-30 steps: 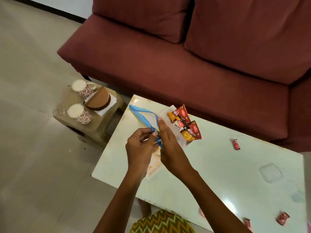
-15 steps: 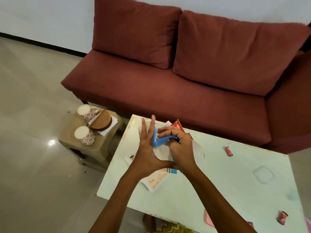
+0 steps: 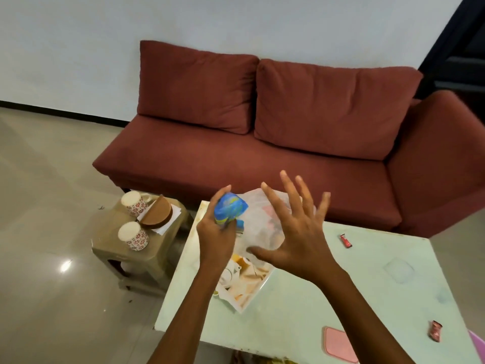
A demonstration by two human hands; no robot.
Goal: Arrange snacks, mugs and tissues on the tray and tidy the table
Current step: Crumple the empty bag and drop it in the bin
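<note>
My left hand point(image 3: 216, 239) is closed around a crumpled blue plastic wrapper point(image 3: 230, 207), held above the pale green table point(image 3: 328, 290). Beside it, my right hand point(image 3: 292, 232) is spread wide with fingers apart, its thumb touching a clear plastic bag point(image 3: 258, 219) that blurs the snack packets under it. A printed white tray point(image 3: 248, 285) lies under both hands at the table's left end. Two floral mugs point(image 3: 133, 203) point(image 3: 133, 235) stand on a low brown stool point(image 3: 110, 232) to the left, next to a brown tissue holder point(image 3: 157, 214) on white paper.
Small red sweet wrappers lie on the table at the back point(image 3: 346, 240) and at the right edge point(image 3: 435, 330). A pink pad point(image 3: 338, 346) rests near the front edge. A maroon sofa point(image 3: 262, 153) runs behind the table. Tiled floor lies to the left.
The blue wrapper went from a long strip to a ball in my left hand. My right hand let go of it and opened. The view tilted up.
</note>
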